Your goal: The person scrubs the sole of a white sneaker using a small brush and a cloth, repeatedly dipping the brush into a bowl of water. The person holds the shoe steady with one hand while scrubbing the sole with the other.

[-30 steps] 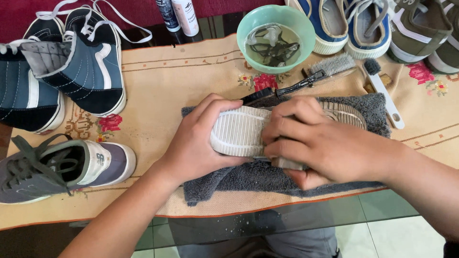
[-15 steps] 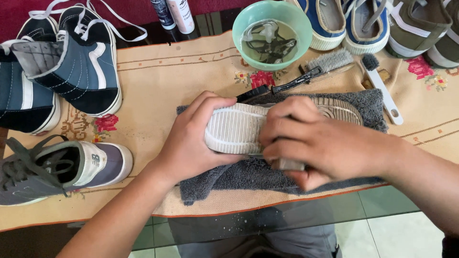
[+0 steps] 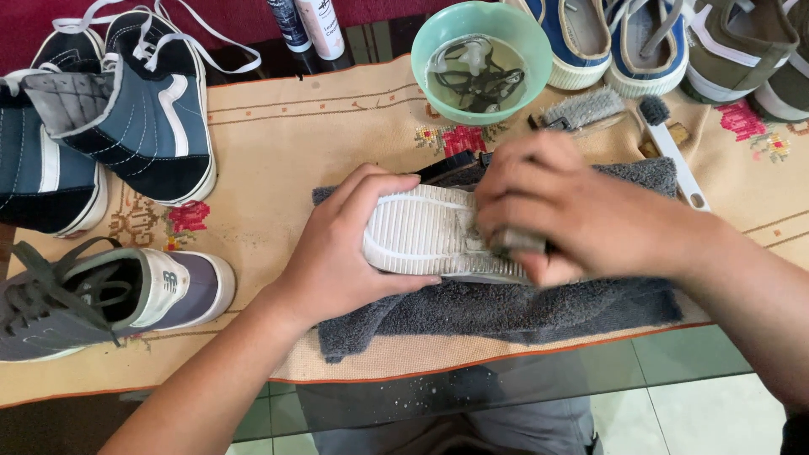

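At your far left sit a grey sneaker [image 3: 101, 295] and a pair of navy high-tops [image 3: 109, 126] on the embroidered cloth [image 3: 278, 135]. Your left hand [image 3: 345, 253] has its fingers wrapped around the toe of the upturned shoe [image 3: 425, 236], pinning it sole-up on the grey towel [image 3: 506, 307]. Your right hand [image 3: 573, 211] curls its fingers tight around a small scrubbing piece, pressed to mid-sole; the toe tread looks pale and clean, while the heel end is hidden, so judge the scrub as partway. Beyond lie a green bowl [image 3: 527, 38] of murky water, brushes [image 3: 590, 108] and more shoes. The cloth covers a glass tabletop [image 3: 674, 358] over pale floor tiles.
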